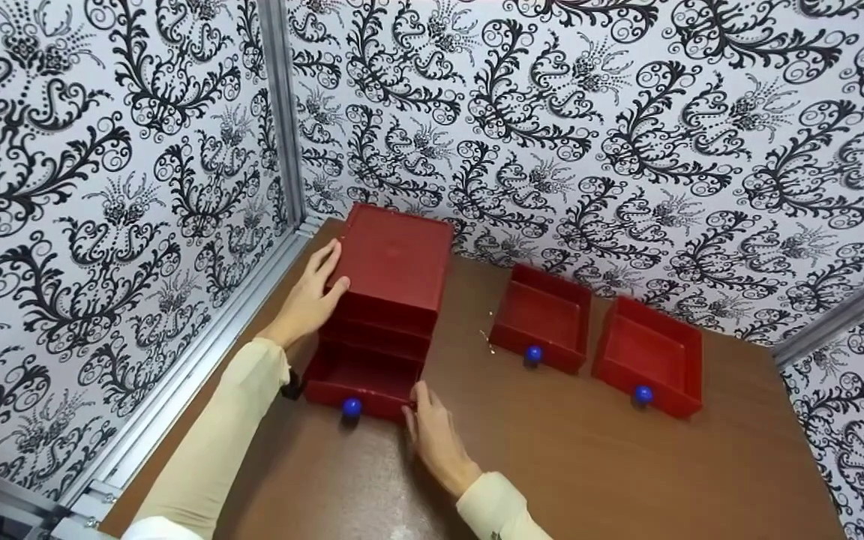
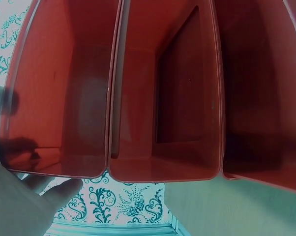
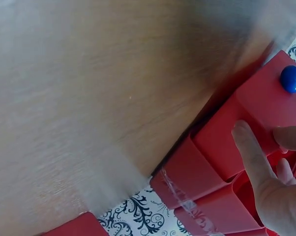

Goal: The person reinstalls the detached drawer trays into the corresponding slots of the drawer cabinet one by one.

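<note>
A red cabinet (image 1: 394, 255) with three stacked slots stands at the back left of the table. My left hand (image 1: 309, 301) rests on its upper left front corner, thumb at the top panel and fingers along the side. A red drawer (image 1: 327, 394) with a blue knob (image 1: 352, 408) juts partway out of the lowest slot. At its right front corner, my right hand (image 1: 438, 442) pinches the drawer wall. The right wrist view shows one finger lying along the drawer's outer side. In the left wrist view the upper slot (image 2: 89, 98) and middle slot (image 2: 182, 93) hold no drawers.
Two more red drawers, a nearer-left one (image 1: 541, 307) and a right one (image 1: 646, 352), lie on the brown table (image 1: 552, 457), blue knobs facing forward. Patterned walls (image 1: 589, 112) and a metal frame rail (image 1: 199, 375) border the table.
</note>
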The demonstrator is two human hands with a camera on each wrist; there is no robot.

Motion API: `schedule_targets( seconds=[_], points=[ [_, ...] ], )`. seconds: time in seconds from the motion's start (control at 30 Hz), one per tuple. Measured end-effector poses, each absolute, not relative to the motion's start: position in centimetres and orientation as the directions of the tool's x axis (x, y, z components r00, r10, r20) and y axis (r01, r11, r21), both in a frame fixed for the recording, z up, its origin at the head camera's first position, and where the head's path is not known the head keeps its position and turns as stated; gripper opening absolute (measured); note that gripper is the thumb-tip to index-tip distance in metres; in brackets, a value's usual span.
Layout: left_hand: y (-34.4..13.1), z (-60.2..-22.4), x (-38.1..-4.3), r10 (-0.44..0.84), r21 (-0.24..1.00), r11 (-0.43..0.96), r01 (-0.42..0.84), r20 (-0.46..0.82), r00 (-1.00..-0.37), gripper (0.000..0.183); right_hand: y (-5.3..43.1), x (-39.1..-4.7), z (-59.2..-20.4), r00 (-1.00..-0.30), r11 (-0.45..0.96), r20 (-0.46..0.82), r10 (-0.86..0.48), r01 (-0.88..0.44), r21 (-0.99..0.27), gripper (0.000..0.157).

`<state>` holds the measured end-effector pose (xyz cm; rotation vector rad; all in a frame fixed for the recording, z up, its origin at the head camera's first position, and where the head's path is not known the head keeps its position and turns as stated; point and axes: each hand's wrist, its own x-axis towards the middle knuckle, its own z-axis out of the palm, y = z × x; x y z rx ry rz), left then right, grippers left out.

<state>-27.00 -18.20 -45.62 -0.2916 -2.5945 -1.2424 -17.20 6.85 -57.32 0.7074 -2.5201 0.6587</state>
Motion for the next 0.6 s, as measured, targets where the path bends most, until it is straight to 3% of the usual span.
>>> schedule_targets(
  seconds=[0.2, 0.4, 0.6],
  points=[
    [-18.1, -45.5, -27.0, 0.068, 0.731, 0.619, 0.289, 0.316, -0.946, 0.061, 6.9, -17.9, -57.3, -0.767, 0.78, 0.545, -0.338, -0.553, -0.294, 0.022],
    [-18.0, -45.4, -26.9, 0.071, 0.732, 0.616, 0.291, 0.316, -0.946, 0.061, 7.1, -18.4, -57.2, -0.802, 0.763, 0.503, -0.322, -0.534, -0.363, 0.02],
    [-18.1, -45.5, -26.9, 0.066, 0.731, 0.62, 0.286, 0.314, -0.947, 0.061, 6.9, -18.5, -57.3, -0.805, 0.778, 0.509, -0.305, -0.519, -0.354, 0.019]
  ],
)
